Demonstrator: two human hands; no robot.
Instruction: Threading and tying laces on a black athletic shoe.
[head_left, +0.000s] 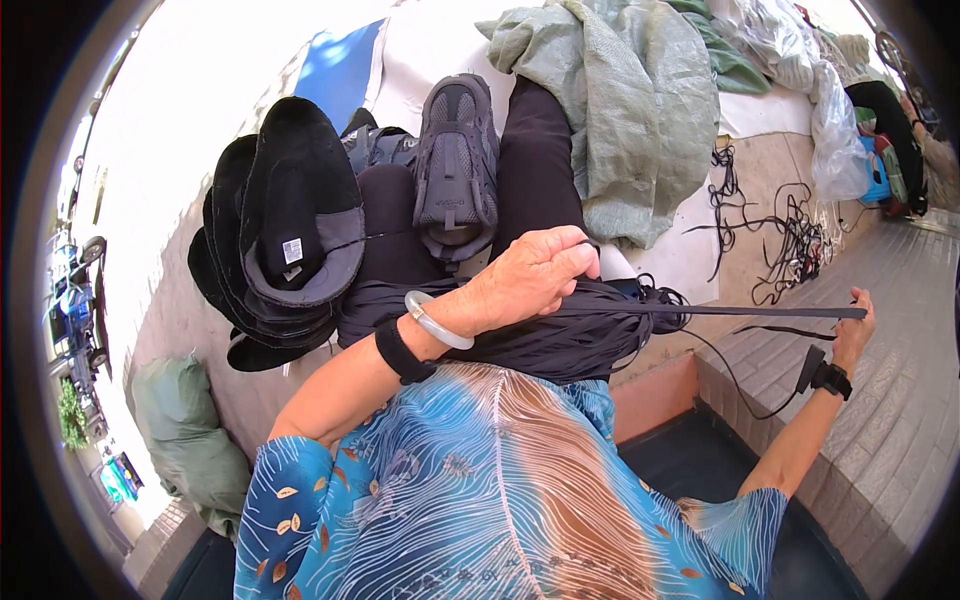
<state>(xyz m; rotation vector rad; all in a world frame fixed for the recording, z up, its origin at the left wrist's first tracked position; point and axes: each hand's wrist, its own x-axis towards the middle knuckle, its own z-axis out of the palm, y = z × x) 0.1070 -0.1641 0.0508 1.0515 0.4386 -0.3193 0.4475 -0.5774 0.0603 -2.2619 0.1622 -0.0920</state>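
A bundle of dark grey flat shoelaces (500,340) lies across my lap. My left hand (540,272) is closed above it, a small dark piece of lace showing at the fingertips. One taut shoelace (740,312) runs from the bundle to my right hand (853,328), stretched far out to the right and closed on its end. A dark grey sneaker (457,165) rests between my legs, toe away from me. Left of my legs stands a nested stack of black padded shoe uppers (290,200), with a thin lace trailing from the front one toward my leg.
A grey-green woven sack (640,130) drapes beside my right leg. Tangled black laces (790,235) lie on the ground beyond it. A stuffed green sack (185,420) sits at the left. Paved stone (880,340) borders my right side, and another person (885,140) is at the far right.
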